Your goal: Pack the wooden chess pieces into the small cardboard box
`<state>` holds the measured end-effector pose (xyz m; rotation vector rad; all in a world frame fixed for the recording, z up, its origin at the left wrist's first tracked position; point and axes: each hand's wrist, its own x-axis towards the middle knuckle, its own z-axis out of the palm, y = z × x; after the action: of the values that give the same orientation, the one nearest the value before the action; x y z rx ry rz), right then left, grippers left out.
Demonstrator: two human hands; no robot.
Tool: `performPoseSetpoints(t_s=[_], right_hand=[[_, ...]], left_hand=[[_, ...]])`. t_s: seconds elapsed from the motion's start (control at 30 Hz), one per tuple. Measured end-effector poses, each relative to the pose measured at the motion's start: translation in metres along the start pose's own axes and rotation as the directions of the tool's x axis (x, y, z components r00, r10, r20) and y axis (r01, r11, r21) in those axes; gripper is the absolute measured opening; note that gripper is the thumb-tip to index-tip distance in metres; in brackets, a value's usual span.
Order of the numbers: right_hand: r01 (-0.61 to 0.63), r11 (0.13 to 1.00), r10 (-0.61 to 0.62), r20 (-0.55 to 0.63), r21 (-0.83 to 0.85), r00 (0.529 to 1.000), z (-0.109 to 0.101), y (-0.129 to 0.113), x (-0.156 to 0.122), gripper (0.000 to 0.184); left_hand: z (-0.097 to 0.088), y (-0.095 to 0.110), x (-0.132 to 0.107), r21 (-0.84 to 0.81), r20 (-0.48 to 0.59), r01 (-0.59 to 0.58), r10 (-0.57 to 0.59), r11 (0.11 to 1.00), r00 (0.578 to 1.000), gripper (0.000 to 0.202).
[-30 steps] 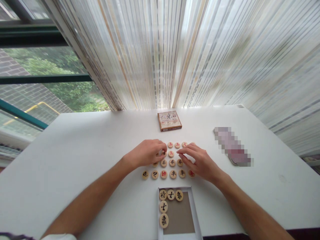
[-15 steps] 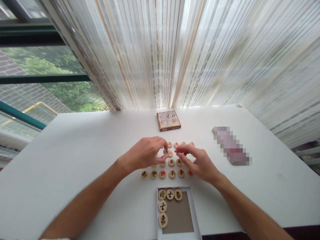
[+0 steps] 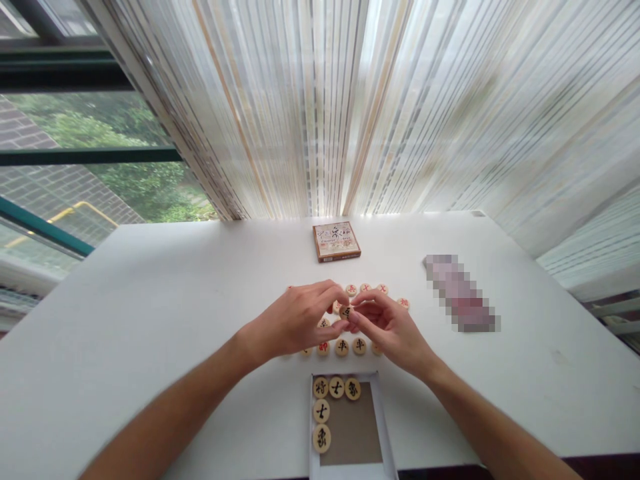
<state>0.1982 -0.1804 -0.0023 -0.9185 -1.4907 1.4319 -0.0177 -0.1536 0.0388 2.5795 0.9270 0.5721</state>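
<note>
I have the left hand [image 3: 305, 315] and right hand [image 3: 393, 328] both pinching one black-marked disc [image 3: 345, 313], tilted between their fingertips — the shallow tray [image 3: 353, 423] lies straight bodyward of it, long axis seemingly pointing away from me — neither hand clearly nearer.

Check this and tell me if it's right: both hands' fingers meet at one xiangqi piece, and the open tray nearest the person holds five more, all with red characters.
One thing is wrong: the five xiangqi pieces in the open tray bear black characters, not red, as the head view shows. The left hand and right hand do meet at one held piece.
</note>
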Motion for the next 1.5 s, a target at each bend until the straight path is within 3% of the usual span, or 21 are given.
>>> performPoseSetpoints(t_s=[0.13, 0.27, 0.47, 0.63, 0.9, 1.23, 1.5], right_hand=[[0.03, 1.0, -0.03, 0.017, 0.008, 0.999, 0.002, 0.004, -0.003, 0.021], [0.046, 0.998, -0.045, 0.02, -0.032, 0.999, 0.004, 0.005, -0.006, 0.02], [0.091, 0.979, -0.084, 0.043, -0.184, 0.996, 0.005, 0.004, -0.009, 0.015], [0.121, 0.97, -0.103, 0.093, -0.209, 0.99, 0.006, 0.007, -0.009, 0.018], [0.136, 0.963, -0.117, 0.095, -0.233, 0.989, 0.004, 0.007, -0.011, 0.018], [0.298, 0.881, -0.27, 0.126, -0.367, 0.954, 0.0, 0.013, -0.013, 0.029], [0.311, 0.858, -0.284, 0.127, -0.408, 0.95, 0.001, 0.011, -0.011, 0.025]], left_hand=[[0.004, 0.0, -0.008, -0.121, -0.007, 0.08, -0.081, 0.989, 0.997, 0.021], [0.02, 0.001, -0.019, -0.291, -0.061, 0.115, -0.139, 0.95, 0.988, 0.021], [0.044, 0.002, -0.035, -0.434, -0.194, 0.129, -0.232, 0.892, 0.953, 0.028], [0.051, 0.003, -0.044, -0.502, -0.239, 0.121, -0.272, 0.856, 0.932, 0.03], [0.052, 0.003, -0.05, -0.541, -0.227, 0.107, -0.267, 0.834, 0.937, 0.029], [0.054, 0.003, -0.05, -0.583, -0.22, 0.087, -0.26, 0.808, 0.94, 0.028], [0.056, 0.001, -0.05, -0.573, -0.227, 0.083, -0.256, 0.815, 0.94, 0.026]])
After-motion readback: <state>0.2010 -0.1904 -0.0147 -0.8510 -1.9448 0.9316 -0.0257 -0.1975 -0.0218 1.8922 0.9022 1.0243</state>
